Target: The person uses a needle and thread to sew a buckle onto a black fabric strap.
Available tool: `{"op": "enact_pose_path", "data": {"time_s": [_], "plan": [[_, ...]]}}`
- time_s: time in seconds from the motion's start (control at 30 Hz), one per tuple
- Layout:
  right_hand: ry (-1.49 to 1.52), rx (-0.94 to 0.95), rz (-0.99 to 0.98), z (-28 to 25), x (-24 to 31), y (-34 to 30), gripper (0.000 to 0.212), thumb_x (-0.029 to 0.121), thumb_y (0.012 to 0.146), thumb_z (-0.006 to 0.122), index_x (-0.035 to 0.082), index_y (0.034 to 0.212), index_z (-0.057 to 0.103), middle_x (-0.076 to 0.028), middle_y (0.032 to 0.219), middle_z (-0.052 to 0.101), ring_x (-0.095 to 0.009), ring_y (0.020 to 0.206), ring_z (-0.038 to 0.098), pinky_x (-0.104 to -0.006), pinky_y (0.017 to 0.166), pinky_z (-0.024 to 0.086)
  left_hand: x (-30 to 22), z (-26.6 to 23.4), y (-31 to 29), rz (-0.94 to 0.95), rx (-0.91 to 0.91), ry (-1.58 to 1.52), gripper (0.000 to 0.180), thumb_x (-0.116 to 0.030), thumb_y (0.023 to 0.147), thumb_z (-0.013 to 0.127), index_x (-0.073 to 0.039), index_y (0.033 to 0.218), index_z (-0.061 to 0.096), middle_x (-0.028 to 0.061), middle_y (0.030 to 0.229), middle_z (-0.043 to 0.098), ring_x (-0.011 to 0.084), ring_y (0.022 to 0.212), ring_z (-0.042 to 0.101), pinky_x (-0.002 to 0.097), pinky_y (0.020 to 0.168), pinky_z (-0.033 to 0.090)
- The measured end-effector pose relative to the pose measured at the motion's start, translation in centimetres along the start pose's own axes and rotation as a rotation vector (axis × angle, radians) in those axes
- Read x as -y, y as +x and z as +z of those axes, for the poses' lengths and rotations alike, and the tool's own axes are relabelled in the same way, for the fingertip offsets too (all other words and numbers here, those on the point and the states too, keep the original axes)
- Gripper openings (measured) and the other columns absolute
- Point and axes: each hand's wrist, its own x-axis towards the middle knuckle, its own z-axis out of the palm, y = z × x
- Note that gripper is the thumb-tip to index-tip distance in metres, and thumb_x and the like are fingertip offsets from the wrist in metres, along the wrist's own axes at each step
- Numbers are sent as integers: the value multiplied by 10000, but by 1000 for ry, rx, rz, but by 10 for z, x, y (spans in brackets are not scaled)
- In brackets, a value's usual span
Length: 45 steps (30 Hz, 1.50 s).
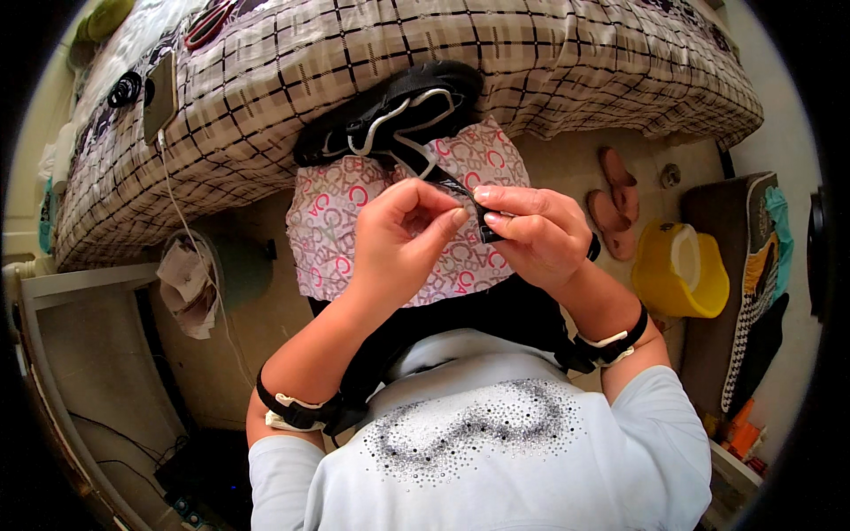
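My right hand (542,232) pinches the end of a black strap (485,221) between thumb and fingers, over my lap. Close beside it, my left hand (403,243) has thumb and index fingertip brought together near the strap. Whatever lies between those fingertips is too small to make out. Beyond both hands is a black sandal (390,115) with white piping, from which the strap appears to run. The sandal rests at the far edge of a white cloth (332,239) with pink and grey print, spread over my lap. My fingers hide part of the strap.
A bed with a checked cover (567,62) stands just ahead. On it lie a phone (160,99) on a white cable, a black coil (125,89) and red-handled scissors (209,26). Pink slippers (611,212) and a yellow bucket (664,283) are right; a bin with papers (189,288) is left.
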Motion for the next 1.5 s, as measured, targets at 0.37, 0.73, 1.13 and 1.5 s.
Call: {"op": "enact_pose_path", "data": {"time_s": [0.37,0.73,1.13,1.5], "plan": [[84,71,-56,1,5,1,81,-4,683,686,5,713,611,-157,883,669,-234,725,675,-302,627,559,-9,-11,-1,33,80,175,115,-41,760,701,2,786,597,37,730,602,86,625,558,217,541,447],[157,146,-83,3,5,-3,103,4,672,699,5,730,614,-131,860,660,-234,704,670,-307,606,556,-29,-29,11,212,296,479,110,2,757,639,-43,857,621,17,802,575,113,701,506,244,599,395],[224,356,-145,0,2,-5,110,47,673,678,9,692,577,-127,880,667,-252,732,672,-325,614,558,-26,-28,16,242,103,-235,29,-9,887,536,-21,904,517,4,837,543,57,764,491,202,657,410],[183,366,-78,-11,-2,-15,129,14,677,678,28,667,550,-82,857,669,-244,773,678,-327,626,569,-11,-152,-16,-215,-330,-560,193,-89,922,490,-8,1096,476,-4,665,429,62,527,405,187,434,367]]}}
